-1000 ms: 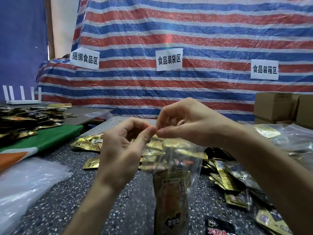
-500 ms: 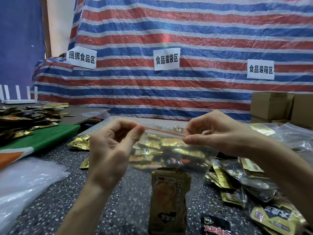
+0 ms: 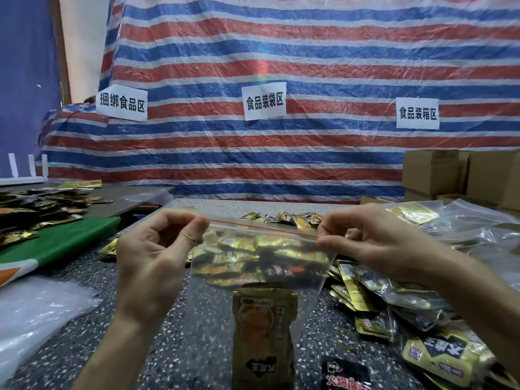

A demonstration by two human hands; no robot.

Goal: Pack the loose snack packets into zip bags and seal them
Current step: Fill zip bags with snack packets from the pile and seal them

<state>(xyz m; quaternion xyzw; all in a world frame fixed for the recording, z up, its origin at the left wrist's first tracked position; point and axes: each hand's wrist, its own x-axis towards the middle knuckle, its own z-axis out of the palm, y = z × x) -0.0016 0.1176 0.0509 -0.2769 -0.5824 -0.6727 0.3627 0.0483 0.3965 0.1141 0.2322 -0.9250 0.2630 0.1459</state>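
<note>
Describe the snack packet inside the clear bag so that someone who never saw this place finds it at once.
Start at the speckled table before the striped tarp; above its middle the left hand and right hand pinch a clear zip bag by its red strip. The gold packet stands upright in the bag's bottom, alone, while the other packets lie in heaps.

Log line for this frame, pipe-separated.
left hand: pinches left end | right hand: pinches right end | clear plastic zip bag: red strip, held up taut | gold foil snack packet: inside | phase: sealing
</note>
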